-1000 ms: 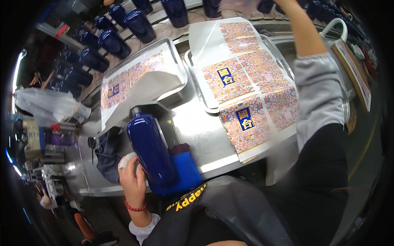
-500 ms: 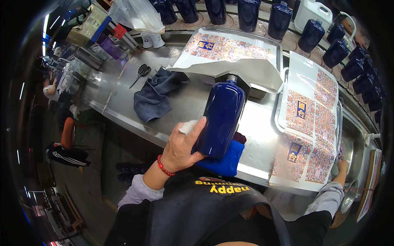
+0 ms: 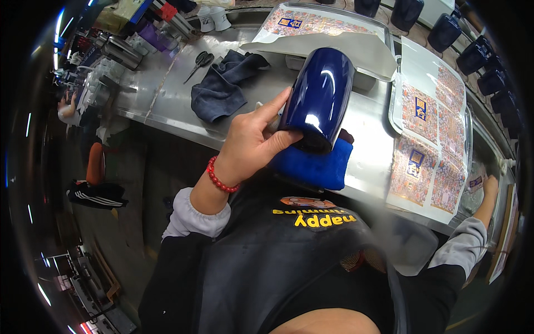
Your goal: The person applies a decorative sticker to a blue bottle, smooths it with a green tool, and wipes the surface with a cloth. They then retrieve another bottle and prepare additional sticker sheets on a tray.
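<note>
A glossy dark blue bottle [image 3: 321, 92] is gripped low on its side by my left hand [image 3: 253, 136], over the bench's front edge. It is tilted, its dark base turned toward me and its neck out of sight. Something small and white shows beside the left fingers. My right hand [image 3: 489, 188] reaches to the far right, over a metal sink [image 3: 477, 207], its fingers closed on a small patterned decal [image 3: 476, 181]. Below the bottle lies a folded bright blue cloth [image 3: 320, 167]. Printed decal sheets [image 3: 420, 114] rest on a tray to the right.
A steel bench [image 3: 161, 103] carries a crumpled dark grey cloth [image 3: 225, 86], black scissors [image 3: 200, 64] and two white cups [image 3: 214, 19]. Another decal sheet [image 3: 311, 21] lies at the back. More blue bottles [image 3: 445, 30] stand behind at the right. Another person's hand [image 3: 69, 104] shows far left.
My left hand has tipped the bottle, so its neck no longer shows and its base faces me more. My right hand now shows the patterned decal more clearly. The view has shifted.
</note>
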`<state>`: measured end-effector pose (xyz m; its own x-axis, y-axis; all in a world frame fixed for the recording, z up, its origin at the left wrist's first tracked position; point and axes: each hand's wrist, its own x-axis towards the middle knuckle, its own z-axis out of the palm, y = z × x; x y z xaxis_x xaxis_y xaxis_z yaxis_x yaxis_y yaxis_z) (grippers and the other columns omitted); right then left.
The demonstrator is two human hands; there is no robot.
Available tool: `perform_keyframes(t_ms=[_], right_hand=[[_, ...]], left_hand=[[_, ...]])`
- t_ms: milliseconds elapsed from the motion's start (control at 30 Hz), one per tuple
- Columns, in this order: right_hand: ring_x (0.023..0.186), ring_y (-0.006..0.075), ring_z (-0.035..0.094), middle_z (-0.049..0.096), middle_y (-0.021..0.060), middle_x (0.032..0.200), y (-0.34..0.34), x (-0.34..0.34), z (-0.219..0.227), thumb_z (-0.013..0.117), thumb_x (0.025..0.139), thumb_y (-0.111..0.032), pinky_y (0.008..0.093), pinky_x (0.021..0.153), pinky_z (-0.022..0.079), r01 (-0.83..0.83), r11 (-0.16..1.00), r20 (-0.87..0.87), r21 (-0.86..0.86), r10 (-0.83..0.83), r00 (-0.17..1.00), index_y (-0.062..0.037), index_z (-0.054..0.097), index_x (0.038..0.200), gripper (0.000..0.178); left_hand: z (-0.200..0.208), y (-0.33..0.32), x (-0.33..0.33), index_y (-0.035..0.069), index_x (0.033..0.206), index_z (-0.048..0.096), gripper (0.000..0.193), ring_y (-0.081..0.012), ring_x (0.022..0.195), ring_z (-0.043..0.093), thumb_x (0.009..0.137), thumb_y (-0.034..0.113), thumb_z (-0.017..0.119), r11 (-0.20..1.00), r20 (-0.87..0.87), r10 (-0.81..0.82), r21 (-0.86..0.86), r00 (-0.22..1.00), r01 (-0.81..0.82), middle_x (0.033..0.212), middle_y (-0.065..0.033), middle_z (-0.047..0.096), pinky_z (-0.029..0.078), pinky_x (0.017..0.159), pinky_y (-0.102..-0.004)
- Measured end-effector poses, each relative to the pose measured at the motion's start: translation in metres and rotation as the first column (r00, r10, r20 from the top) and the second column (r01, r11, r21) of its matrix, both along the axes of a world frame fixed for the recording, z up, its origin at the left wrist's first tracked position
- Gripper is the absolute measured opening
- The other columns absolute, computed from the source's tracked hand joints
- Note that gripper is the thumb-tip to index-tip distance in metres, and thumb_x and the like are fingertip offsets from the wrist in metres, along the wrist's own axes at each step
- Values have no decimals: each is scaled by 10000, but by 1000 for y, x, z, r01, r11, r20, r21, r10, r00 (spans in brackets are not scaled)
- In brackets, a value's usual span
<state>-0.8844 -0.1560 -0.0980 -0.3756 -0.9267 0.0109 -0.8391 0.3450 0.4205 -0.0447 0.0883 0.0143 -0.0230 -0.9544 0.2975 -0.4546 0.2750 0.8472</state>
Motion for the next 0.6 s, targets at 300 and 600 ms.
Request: perform_keyframes(t_ms=[300, 600], right_hand=[[944, 476, 626, 643, 250, 971, -30, 81, 98, 606, 957, -277, 541, 810, 494, -482, 816, -83, -320, 482, 872, -9, 651, 939, 272], [892, 364, 557, 558, 178, 945, 42, 335, 206, 643, 926, -93, 416, 801, 462, -673, 570, 166, -471, 807, 567, 41, 574, 869, 161]], left_hand=[[7, 0, 5, -36, 1424, 528, 724, -224, 687, 664, 862, 332, 797, 999, 48, -15, 50, 999, 13, 918, -233, 699, 523, 680, -324], [-12, 4, -5, 38, 1401, 583, 772, -302, 800, 593, 716, 283, 842, 938, 638, 82, -310, 766, 158, 789, -122, 607, 487, 730, -412]])
